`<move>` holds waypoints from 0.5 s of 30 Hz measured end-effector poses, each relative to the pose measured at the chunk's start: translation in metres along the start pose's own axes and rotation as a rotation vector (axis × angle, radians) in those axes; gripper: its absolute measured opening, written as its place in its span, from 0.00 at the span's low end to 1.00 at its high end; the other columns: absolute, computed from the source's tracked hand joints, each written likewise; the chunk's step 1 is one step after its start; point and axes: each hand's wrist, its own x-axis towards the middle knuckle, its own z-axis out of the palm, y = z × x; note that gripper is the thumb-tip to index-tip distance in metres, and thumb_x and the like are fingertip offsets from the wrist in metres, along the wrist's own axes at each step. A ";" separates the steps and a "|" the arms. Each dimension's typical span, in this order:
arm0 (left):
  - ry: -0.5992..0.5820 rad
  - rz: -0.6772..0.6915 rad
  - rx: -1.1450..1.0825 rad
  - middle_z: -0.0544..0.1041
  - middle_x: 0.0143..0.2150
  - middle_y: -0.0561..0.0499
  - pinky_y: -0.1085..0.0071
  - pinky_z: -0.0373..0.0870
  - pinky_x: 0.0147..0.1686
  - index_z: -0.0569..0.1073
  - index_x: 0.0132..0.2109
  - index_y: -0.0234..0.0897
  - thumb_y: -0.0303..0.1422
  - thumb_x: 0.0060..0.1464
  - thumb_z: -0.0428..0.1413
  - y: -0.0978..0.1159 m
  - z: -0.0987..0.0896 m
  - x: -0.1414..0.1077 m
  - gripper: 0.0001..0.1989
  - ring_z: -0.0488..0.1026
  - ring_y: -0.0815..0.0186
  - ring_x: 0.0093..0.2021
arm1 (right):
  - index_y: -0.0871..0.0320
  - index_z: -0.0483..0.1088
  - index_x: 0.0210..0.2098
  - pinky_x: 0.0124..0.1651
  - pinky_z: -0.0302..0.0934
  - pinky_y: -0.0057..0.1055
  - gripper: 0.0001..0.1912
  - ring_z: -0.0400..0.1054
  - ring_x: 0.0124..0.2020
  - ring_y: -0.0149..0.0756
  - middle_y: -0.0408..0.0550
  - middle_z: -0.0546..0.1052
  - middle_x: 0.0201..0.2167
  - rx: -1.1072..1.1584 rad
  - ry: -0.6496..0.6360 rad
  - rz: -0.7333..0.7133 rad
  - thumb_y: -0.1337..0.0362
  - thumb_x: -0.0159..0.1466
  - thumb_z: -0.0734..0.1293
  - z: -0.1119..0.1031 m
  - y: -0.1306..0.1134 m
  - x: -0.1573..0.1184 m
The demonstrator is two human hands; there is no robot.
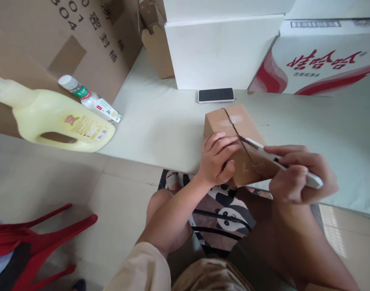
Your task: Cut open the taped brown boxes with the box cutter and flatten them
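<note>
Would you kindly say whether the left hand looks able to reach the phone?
Probably yes: only the box that the left hand touches lies between, and the phone is uncovered beyond it.

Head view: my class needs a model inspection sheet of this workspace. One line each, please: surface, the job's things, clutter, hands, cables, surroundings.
Surface: pale table, with slight creases.
Job's things: small brown box with a dark seam across its top; cutter, its tip at the seam.
Clutter: phone beyond the small brown box; yellow jug and clear bottle at the left.
Hands: left hand rests on the small brown box; right hand grips the cutter.
Cables: nothing seen.
Surroundings: large carton at the left, white boxes behind the phone, red stool on the tiled floor.
</note>
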 end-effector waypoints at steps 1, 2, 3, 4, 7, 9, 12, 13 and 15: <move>0.008 0.002 0.007 0.79 0.54 0.42 0.52 0.61 0.65 0.76 0.51 0.37 0.42 0.66 0.40 0.000 0.001 0.000 0.24 0.67 0.53 0.63 | 0.54 0.68 0.29 0.26 0.63 0.35 0.15 0.75 0.26 0.39 0.46 0.78 0.25 -0.003 0.038 -0.049 0.57 0.71 0.61 -0.001 -0.001 0.000; 0.014 -0.002 0.017 0.79 0.53 0.42 0.52 0.61 0.64 0.76 0.51 0.37 0.42 0.66 0.40 0.001 0.002 0.000 0.24 0.68 0.53 0.62 | 0.54 0.67 0.27 0.25 0.61 0.34 0.17 0.74 0.24 0.37 0.45 0.77 0.24 -0.014 0.070 -0.091 0.57 0.70 0.61 -0.002 -0.002 0.000; 0.018 -0.006 0.029 0.79 0.53 0.43 0.52 0.61 0.64 0.76 0.50 0.38 0.42 0.66 0.39 0.001 0.004 0.000 0.24 0.68 0.53 0.62 | 0.54 0.66 0.25 0.23 0.59 0.34 0.18 0.72 0.22 0.36 0.45 0.77 0.22 -0.030 0.095 -0.120 0.56 0.71 0.60 -0.005 -0.003 -0.001; 0.021 -0.009 0.040 0.79 0.52 0.43 0.52 0.61 0.64 0.76 0.50 0.38 0.43 0.66 0.38 0.001 0.005 0.000 0.25 0.68 0.53 0.62 | 0.53 0.64 0.23 0.22 0.57 0.34 0.20 0.71 0.20 0.36 0.44 0.77 0.21 -0.052 0.105 -0.127 0.56 0.71 0.59 -0.008 -0.005 -0.002; 0.026 -0.010 0.063 0.79 0.52 0.42 0.51 0.60 0.64 0.76 0.51 0.38 0.43 0.66 0.36 0.000 0.008 -0.001 0.26 0.68 0.53 0.62 | 0.52 0.61 0.20 0.19 0.54 0.35 0.22 0.68 0.17 0.36 0.43 0.76 0.19 -0.106 0.097 -0.116 0.57 0.70 0.57 -0.023 -0.011 -0.005; 0.032 -0.007 0.063 0.79 0.52 0.42 0.51 0.60 0.64 0.75 0.51 0.38 0.43 0.66 0.36 0.000 0.009 -0.002 0.26 0.68 0.52 0.62 | 0.51 0.61 0.19 0.17 0.54 0.35 0.21 0.67 0.15 0.35 0.44 0.77 0.20 -0.102 0.013 -0.128 0.58 0.69 0.57 -0.036 -0.016 -0.006; 0.054 0.000 0.056 0.80 0.51 0.42 0.51 0.62 0.63 0.75 0.50 0.37 0.43 0.66 0.36 0.000 0.009 -0.001 0.26 0.68 0.53 0.62 | 0.51 0.64 0.21 0.18 0.59 0.35 0.16 0.69 0.17 0.35 0.44 0.79 0.24 -0.086 -0.151 -0.128 0.62 0.66 0.60 -0.055 -0.028 -0.004; 0.062 0.004 0.058 0.80 0.51 0.42 0.51 0.63 0.62 0.75 0.50 0.38 0.43 0.66 0.35 0.000 0.010 0.000 0.26 0.69 0.53 0.61 | 0.51 0.65 0.23 0.19 0.61 0.36 0.13 0.70 0.19 0.35 0.44 0.80 0.27 -0.088 -0.210 -0.100 0.64 0.64 0.61 -0.060 -0.033 -0.002; 0.084 0.007 0.063 0.80 0.50 0.42 0.51 0.64 0.61 0.75 0.49 0.38 0.43 0.67 0.35 0.001 0.010 0.001 0.26 0.71 0.53 0.60 | 0.50 0.66 0.25 0.22 0.63 0.38 0.10 0.71 0.21 0.36 0.43 0.80 0.28 -0.087 -0.295 -0.026 0.67 0.62 0.62 -0.068 -0.043 0.002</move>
